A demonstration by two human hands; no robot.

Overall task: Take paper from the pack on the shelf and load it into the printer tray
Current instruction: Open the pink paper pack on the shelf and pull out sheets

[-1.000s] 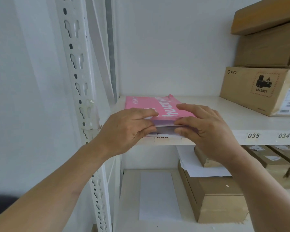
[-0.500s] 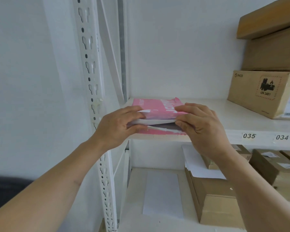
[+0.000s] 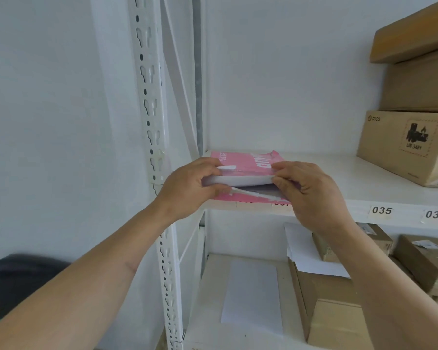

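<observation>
A pink paper pack [image 3: 245,161] lies at the left end of the white shelf [image 3: 339,178], its front end torn open. A white stack of paper [image 3: 240,180] is lifted at the pack's mouth, bowed slightly upward. My left hand [image 3: 187,188] pinches the stack's left front corner. My right hand [image 3: 311,190] grips its right front corner, fingers curled over the top. Under the stack, a thin layer of remaining sheets [image 3: 258,194] shows inside the pink wrapper. The printer and its tray are out of view.
Stacked cardboard boxes [image 3: 410,145] stand on the same shelf at the right. A white slotted upright [image 3: 152,122] rises just left of the pack. On the lower shelf lie a loose white sheet [image 3: 252,296] and more boxes [image 3: 334,306] with papers on top.
The stack's front edge has risen out of the pink wrapper, opening a gap above the sheets below. Both hands keep their grip on its corners. The view shifted slightly left.
</observation>
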